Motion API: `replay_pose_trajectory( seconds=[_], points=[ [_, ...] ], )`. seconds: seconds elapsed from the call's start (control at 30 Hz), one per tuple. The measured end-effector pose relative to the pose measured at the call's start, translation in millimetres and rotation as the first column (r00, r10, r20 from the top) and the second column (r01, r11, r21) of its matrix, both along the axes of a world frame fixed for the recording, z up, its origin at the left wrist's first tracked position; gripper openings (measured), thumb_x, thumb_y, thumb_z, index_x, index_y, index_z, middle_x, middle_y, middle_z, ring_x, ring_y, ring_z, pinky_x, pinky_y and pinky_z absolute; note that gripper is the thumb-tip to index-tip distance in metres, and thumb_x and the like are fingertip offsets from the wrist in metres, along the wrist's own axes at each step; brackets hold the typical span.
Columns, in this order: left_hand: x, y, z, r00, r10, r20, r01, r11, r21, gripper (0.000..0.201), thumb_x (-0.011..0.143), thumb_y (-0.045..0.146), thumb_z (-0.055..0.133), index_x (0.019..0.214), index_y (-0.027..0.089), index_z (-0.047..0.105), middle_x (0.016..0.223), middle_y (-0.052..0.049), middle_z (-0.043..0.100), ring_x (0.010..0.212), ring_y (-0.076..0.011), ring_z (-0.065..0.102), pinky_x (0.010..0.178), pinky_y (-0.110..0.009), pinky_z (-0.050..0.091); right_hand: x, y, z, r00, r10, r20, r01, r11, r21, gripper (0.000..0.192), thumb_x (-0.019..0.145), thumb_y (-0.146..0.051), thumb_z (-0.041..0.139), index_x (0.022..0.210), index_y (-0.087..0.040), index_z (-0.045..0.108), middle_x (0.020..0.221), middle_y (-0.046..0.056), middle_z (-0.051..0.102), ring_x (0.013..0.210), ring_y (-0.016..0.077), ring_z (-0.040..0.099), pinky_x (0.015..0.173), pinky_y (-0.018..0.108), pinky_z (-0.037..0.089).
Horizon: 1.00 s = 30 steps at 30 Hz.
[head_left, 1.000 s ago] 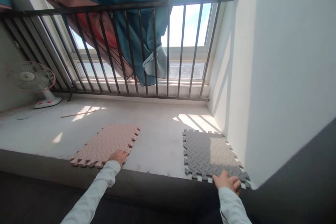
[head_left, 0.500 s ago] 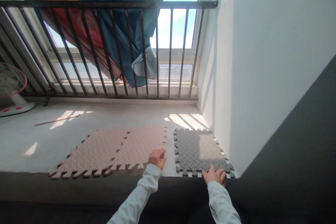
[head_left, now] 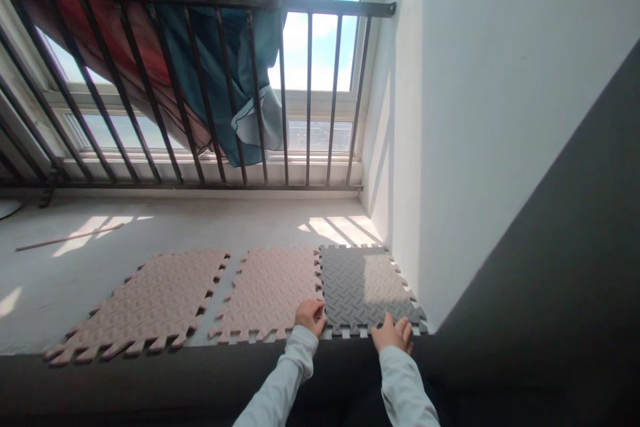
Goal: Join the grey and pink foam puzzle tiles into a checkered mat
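Observation:
Three foam mat tiles with jigsaw edges lie in a row on the pale ledge. My left hand point(head_left: 311, 317) is closed on the front right corner of the middle pink foam tile point(head_left: 275, 287), its fingertips partly hidden. That tile's right edge meets the grey foam tile point(head_left: 350, 287); whether their teeth interlock I cannot tell. My right hand point(head_left: 393, 333) rests on the grey tile's front edge with fingers apart. To the left lies another pink foam tile point(head_left: 150, 297), separated from the middle one by a narrow gap.
Behind the ledge point(head_left: 165, 223) runs a dark metal railing point(head_left: 215, 188) before a window and a hanging teal and pink curtain point(head_left: 185, 60). A white wall point(head_left: 465, 113) bounds the right side. A thin stick point(head_left: 70, 238) lies at the left. The ledge drops off in front.
My left hand has slid the middle pink tile right, up to the grey one, opening a gap from the left pink tile. My right hand stays on the grey tile. The view has shifted right.

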<state>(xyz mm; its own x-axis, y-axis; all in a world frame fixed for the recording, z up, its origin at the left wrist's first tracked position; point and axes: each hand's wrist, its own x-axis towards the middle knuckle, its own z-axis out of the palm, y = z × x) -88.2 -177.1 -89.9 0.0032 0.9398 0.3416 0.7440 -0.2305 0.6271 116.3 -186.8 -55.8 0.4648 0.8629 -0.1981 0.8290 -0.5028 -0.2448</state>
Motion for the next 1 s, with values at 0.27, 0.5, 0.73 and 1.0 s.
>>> replay_pose_trajectory(
  seconds=[0.27, 0.5, 0.73, 1.0],
  points=[
    [-4, 4, 1.1, 0.988, -0.155, -0.002, 0.155, 0.988, 0.004, 0.033, 0.057, 0.017, 0.060, 0.090, 0.020, 0.063, 0.091, -0.005, 0.065, 0.088, -0.0198, 0.057, 0.082, -0.035, 0.044, 2, 4, -0.7, 0.999, -0.002, -0.032, 0.000, 0.999, -0.050, 0.060, 0.070, -0.035, 0.048, 0.125, -0.016, 0.034, 0.137, 0.021, 0.014, 0.127, 0.0300, 0.010, 0.095, 0.045, 0.023],
    [-3, 16, -9.8, 0.979, -0.191, -0.066, 0.188, 0.981, -0.046, 0.036, 0.057, 0.019, 0.060, 0.094, 0.019, 0.061, 0.095, -0.006, 0.063, 0.090, -0.0210, 0.055, 0.084, -0.037, 0.042, -1, 1, 5.6, 1.000, 0.002, -0.027, -0.004, 0.998, -0.061, 0.059, 0.071, -0.033, 0.046, 0.126, -0.014, 0.033, 0.137, 0.022, 0.013, 0.127, 0.0304, 0.009, 0.095, 0.044, 0.021],
    [-16, 19, 4.8, 0.944, -0.287, -0.162, 0.279, 0.958, -0.069, 0.038, 0.053, 0.021, 0.065, 0.090, 0.018, 0.061, 0.093, -0.006, 0.062, 0.093, -0.0222, 0.052, 0.088, -0.037, 0.038, -2, 0, 6.7, 1.000, 0.006, -0.024, -0.008, 0.998, -0.069, 0.059, 0.072, -0.033, 0.044, 0.126, -0.014, 0.032, 0.137, 0.022, 0.014, 0.126, 0.0305, 0.008, 0.096, 0.044, 0.021],
    [-20, 17, 4.9, 0.935, -0.285, -0.213, 0.277, 0.958, -0.068, 0.006, 0.063, 0.021, 0.057, 0.066, 0.019, 0.061, 0.074, -0.004, 0.061, 0.078, -0.0165, 0.052, 0.073, -0.027, 0.041, -1, 2, 2.0, 1.000, -0.001, -0.014, 0.000, 0.998, -0.062, 0.061, 0.070, -0.035, 0.048, 0.126, -0.014, 0.032, 0.137, 0.020, 0.015, 0.126, 0.0312, 0.009, 0.096, 0.045, 0.022]
  ],
)
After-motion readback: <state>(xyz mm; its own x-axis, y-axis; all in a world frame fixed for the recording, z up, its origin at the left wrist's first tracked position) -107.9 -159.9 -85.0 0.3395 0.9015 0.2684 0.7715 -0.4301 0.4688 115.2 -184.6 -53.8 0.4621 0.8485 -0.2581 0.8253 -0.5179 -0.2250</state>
